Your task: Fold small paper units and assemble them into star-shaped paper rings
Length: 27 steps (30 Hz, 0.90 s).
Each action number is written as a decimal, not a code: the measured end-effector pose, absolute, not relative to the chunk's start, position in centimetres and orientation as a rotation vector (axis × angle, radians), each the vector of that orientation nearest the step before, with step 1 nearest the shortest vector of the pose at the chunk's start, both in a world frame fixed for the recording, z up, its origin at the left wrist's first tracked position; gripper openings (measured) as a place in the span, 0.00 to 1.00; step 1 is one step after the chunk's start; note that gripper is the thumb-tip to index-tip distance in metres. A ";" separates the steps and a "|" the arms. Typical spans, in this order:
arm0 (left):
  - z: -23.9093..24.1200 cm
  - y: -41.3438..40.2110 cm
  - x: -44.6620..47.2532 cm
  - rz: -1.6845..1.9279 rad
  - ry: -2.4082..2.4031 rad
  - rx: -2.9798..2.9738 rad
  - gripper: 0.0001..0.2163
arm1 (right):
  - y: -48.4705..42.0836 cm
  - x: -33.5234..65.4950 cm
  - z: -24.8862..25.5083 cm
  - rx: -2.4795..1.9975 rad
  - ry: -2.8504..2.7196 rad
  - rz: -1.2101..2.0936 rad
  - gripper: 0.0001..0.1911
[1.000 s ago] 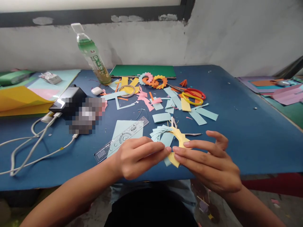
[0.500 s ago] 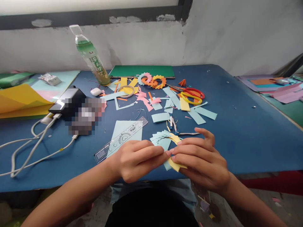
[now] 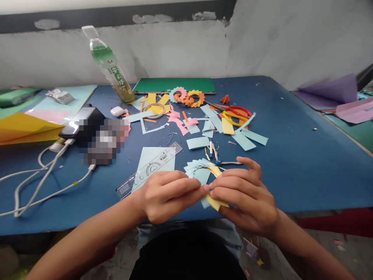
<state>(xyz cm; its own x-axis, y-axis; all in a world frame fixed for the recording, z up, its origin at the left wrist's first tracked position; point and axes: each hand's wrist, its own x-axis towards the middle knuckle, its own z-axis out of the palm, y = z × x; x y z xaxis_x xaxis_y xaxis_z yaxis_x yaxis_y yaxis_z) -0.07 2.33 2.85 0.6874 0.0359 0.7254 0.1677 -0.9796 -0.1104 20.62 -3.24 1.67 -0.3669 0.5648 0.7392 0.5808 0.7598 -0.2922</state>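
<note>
A ring of folded paper pieces (image 3: 196, 167), light blue on the left and yellow on the right, is held just above the table's front edge. My left hand (image 3: 171, 194) is closed, its thumb and fingertips pinching the ring's near side. From the right, my right hand (image 3: 247, 194) grips the yellow pieces, with one finger raised. The two hands' fingertips meet over the ring and hide part of it. Left of them, a clear ruler (image 3: 150, 169) lies across a light blue paper sheet (image 3: 157, 155). A compass (image 3: 212, 149) lies just beyond the ring.
Paper strips (image 3: 198, 142) and scraps are scattered mid-table. Red- and yellow-handled scissors (image 3: 237, 114), a tape roll (image 3: 154, 111) and finished paper rings (image 3: 186, 98) lie farther back. A drink bottle (image 3: 112, 68), a black charger (image 3: 83, 122) and white cables (image 3: 40, 171) are at left.
Both hands keep nearly the same grip on the paper ring. The view has shifted slightly. At the far right, a purple sheet now stands raised.
</note>
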 end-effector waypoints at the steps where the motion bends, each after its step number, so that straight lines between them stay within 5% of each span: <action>1: 3.0 2.2 -0.1 -1.162 -0.198 -2.759 0.07 | -3.3 20.6 1.7 -0.865 -2.043 -0.024 0.06; 27: 3.6 1.5 0.1 -1.359 -0.278 -2.794 0.05 | -4.3 19.6 3.2 -0.872 -1.974 -0.045 0.03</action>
<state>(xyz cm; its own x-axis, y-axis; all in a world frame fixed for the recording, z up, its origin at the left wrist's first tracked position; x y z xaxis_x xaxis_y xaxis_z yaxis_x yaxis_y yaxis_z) 0.08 1.51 3.62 0.6044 0.1503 0.7823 0.1694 -0.9838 0.0581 19.58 -4.26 3.15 -0.3005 0.5571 0.7742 0.5918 0.7454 -0.3066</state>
